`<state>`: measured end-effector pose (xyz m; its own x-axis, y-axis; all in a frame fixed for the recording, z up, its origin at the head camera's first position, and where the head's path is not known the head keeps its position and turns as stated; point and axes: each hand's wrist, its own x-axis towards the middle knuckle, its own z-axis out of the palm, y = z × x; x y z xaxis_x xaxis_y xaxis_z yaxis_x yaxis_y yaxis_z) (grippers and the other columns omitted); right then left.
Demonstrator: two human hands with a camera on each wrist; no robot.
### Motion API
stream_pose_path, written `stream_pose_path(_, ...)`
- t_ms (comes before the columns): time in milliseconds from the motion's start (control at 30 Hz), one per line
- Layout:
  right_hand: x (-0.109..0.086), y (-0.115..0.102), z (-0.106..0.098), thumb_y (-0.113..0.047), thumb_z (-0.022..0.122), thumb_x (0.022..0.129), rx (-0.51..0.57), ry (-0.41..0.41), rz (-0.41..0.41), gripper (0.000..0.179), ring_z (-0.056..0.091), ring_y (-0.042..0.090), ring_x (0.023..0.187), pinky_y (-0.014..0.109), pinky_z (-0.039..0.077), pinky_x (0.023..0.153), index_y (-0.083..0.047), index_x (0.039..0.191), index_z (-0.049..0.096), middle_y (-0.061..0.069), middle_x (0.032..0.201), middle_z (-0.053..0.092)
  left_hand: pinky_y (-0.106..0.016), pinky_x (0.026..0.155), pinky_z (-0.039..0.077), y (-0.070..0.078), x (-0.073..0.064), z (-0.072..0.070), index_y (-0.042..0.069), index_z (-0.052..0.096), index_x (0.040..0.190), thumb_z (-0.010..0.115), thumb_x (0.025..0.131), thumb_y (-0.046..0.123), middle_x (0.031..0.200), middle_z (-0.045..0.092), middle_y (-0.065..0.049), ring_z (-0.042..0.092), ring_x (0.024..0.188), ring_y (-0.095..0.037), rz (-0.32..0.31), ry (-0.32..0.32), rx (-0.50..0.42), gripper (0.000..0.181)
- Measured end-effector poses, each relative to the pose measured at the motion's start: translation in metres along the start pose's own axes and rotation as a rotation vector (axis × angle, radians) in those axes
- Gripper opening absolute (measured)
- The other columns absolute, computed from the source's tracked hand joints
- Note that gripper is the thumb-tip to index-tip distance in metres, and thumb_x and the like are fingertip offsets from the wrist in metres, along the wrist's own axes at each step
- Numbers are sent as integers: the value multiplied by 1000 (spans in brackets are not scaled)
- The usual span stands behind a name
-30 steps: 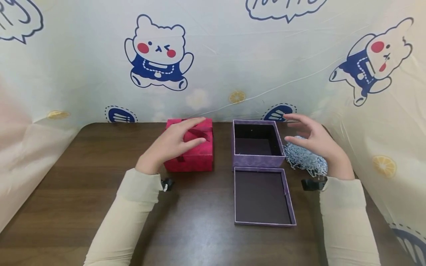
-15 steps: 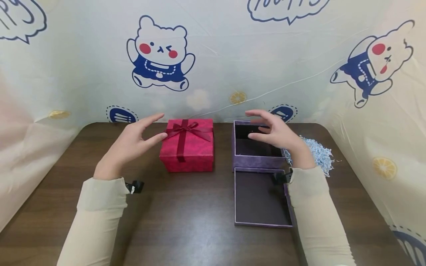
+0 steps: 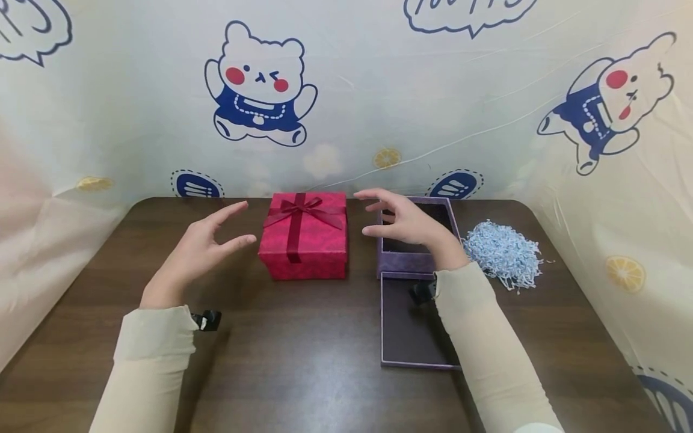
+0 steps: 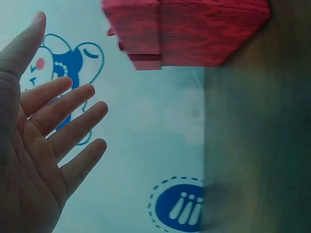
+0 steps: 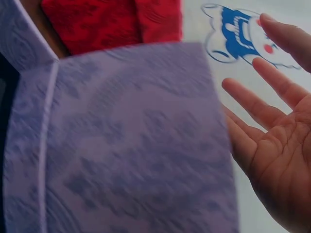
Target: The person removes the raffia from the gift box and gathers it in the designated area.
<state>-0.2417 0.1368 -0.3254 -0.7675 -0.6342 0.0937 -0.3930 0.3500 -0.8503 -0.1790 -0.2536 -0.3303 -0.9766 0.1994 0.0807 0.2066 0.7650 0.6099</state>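
Observation:
A red gift box (image 3: 319, 246) with a dark red ribbon and bow sits lidded at the middle back of the table. To its left my left hand (image 3: 197, 252) hovers with spread fingers, holding nothing; the left wrist view shows its palm (image 4: 34, 160) facing the red box (image 4: 194, 34). My right hand (image 3: 408, 225) is in the air over the left side of an open purple box (image 3: 400, 262), its fingers pointing toward the red box and nothing in them. In the right wrist view the purple box (image 5: 136, 141) fills much of the picture beside my open palm (image 5: 286, 160).
The purple lid (image 3: 411, 337) lies inside-up in front of the purple box, partly hidden by my right forearm. A heap of light blue shredded paper (image 3: 503, 252) rests at the right. A patterned cloth (image 3: 346, 108) hangs behind the brown wooden table (image 3: 303, 361).
My left hand has drawn back left from over the red box, uncovering its bow. The right hand has moved left, from above the shredded paper to over the purple box. The boxes have stayed put.

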Motion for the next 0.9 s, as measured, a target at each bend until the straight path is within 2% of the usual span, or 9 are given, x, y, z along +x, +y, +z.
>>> stream_pose_path(200, 11, 5, 10, -14, 74, 88, 15, -47, 18, 68, 49, 37, 137, 54, 35, 117, -13, 149, 42, 8, 155, 39, -70, 108, 34, -8, 4, 8, 23, 31, 157, 72, 87, 49, 159, 37, -13, 35, 144, -44, -18, -53, -7, 85)
stream_pose_path(367, 18, 7, 15, -16, 75, 88, 26, -76, 34, 68, 48, 40, 136, 53, 35, 117, -13, 148, 43, 7, 154, 39, -70, 106, 37, -14, 8, 15, 27, 29, 157, 75, 83, 51, 160, 35, -11, 33, 145, -44, -41, -96, -5, 91)
stream_pose_path(667, 29, 10, 19, -18, 76, 87, -20, -98, 47, 66, 58, 35, 127, 47, 42, 114, -15, 145, 46, 6, 152, 41, -67, 110, 36, -18, 16, 25, 22, 28, 158, 78, 79, 53, 159, 38, -12, 36, 145, -38, -11, -146, -1, 98)
stream_pose_path(900, 33, 11, 23, -19, 76, 86, -29, -107, 50, 65, 59, 33, 127, 46, 44, 112, -16, 144, 48, 6, 151, 40, -67, 108, 38, -19, 17, 28, 22, 25, 159, 80, 76, 54, 157, 40, -16, 38, 143, -40, -5, -167, -3, 104)
